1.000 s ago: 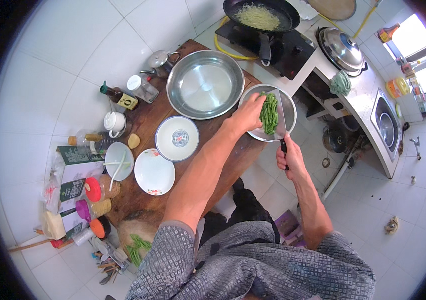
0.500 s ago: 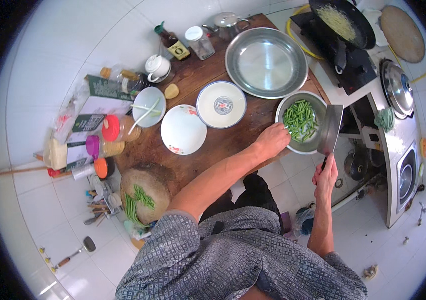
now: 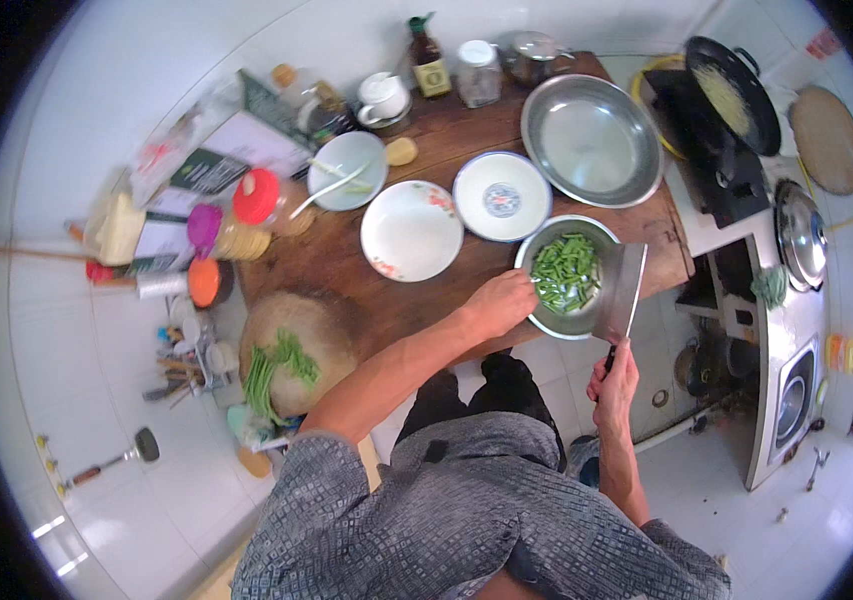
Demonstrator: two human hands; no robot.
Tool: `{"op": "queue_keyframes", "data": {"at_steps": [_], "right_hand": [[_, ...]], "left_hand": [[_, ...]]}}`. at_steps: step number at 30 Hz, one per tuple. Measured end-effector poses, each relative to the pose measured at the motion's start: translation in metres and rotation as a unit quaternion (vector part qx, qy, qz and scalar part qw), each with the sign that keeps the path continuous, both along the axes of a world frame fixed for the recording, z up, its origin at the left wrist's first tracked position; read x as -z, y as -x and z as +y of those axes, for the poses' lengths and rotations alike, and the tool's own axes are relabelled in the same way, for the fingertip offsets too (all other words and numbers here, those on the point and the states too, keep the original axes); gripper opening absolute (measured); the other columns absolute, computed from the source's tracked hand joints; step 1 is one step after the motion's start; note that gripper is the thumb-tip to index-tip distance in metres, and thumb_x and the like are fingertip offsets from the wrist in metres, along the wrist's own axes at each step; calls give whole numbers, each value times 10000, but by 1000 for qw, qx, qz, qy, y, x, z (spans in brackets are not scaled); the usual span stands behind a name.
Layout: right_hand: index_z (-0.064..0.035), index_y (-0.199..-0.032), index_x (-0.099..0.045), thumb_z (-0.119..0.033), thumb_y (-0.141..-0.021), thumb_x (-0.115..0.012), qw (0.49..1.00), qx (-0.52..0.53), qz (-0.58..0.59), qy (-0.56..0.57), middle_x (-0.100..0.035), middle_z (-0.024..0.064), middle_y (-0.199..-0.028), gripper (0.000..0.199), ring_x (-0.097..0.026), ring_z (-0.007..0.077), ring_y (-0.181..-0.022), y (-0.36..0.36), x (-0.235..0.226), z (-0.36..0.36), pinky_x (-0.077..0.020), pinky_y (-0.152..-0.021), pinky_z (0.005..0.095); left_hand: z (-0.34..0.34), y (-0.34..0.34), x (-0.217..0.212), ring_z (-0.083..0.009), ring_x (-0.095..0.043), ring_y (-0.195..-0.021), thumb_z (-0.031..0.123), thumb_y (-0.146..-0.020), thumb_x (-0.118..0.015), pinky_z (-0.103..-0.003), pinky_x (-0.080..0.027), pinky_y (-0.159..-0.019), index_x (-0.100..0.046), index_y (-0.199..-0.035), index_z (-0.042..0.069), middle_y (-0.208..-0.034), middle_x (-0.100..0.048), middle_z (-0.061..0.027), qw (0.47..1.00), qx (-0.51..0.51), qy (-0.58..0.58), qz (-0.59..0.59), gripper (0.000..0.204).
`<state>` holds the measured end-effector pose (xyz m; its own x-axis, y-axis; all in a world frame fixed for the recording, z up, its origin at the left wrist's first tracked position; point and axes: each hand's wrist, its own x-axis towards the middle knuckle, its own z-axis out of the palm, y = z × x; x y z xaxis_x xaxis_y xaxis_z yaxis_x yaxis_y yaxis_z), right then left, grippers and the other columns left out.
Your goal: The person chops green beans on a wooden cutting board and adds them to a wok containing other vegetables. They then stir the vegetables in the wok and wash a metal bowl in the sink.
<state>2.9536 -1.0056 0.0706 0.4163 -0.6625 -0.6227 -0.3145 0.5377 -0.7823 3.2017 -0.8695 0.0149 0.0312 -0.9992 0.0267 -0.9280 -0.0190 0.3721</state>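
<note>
While the left hand [image 3: 502, 300] curls its fingers over the bowl [image 3: 568, 322] rim beside the beans [image 3: 566, 272], the right hand [image 3: 614, 380] grips a cleaver [image 3: 622, 296].

Shiny metal bowl [image 3: 574, 318] and cleaver blade [image 3: 620, 294] sit on a matt brown wooden tabletop [image 3: 346, 262] beside glossy ceramic plates [image 3: 411, 230].

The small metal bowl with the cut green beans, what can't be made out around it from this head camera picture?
- Small metal bowl: its right rim, hidden by the cleaver.
- Left hand: its fingertips at the bowl's rim, too small to tell whether they clasp it.
- Cleaver handle: hidden in the right hand.
- Green beans: the count, too small.
</note>
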Motion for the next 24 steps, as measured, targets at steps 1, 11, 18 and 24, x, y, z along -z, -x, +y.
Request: {"op": "queue_keyframes", "data": {"at_steps": [1, 11, 18, 24], "right_hand": [[-42, -1387, -585, -529, -1136, -454, 1000, -2, 5, -1, -404, -34, -636, 563, -342, 67, -454, -2, -2, 7, -296, -383, 258], [-81, -854, -503, -506, -1160, -384, 975, -205, -56, -60, -392, -21, -592, 537, -341, 86, -426, -13, -19, 100, -300, -376, 274], [-96, -720, -453, -560, -1147, -377, 916, -374, -28, -143, -369, -14, -565, 635, -337, 99, -420, -58, -20, 187, -270, -387, 283], [-98, -850, -516, -511, -1154, -408, 851, -499, -49, -155, -465, -12, -602, 523, -397, 85, -453, -98, -29, 248, -334, -415, 278]], "left_hand": [[13, -1, -6, -297, -646, -1137, 68, -809, -691, -417, -525, -1039, -728, -942, 23, -1068, -717, -123, 1000, -5, -21, 3, 145], [251, 20, -75, -356, -632, -1273, 145, -914, -797, -457, -507, -1090, -689, -1252, 53, -1394, -654, -161, 861, -460, 183, 118, 366], [462, 30, -82, -466, -467, -1413, 133, -814, -842, -514, -386, -1196, -410, -1545, -6, -1515, -510, -290, 756, -644, 109, -50, 860], [497, 16, -51, -463, -496, -1337, 143, -810, -812, -524, -428, -1140, -418, -1536, -12, -1474, -503, -282, 765, -641, -30, -58, 840]]}}
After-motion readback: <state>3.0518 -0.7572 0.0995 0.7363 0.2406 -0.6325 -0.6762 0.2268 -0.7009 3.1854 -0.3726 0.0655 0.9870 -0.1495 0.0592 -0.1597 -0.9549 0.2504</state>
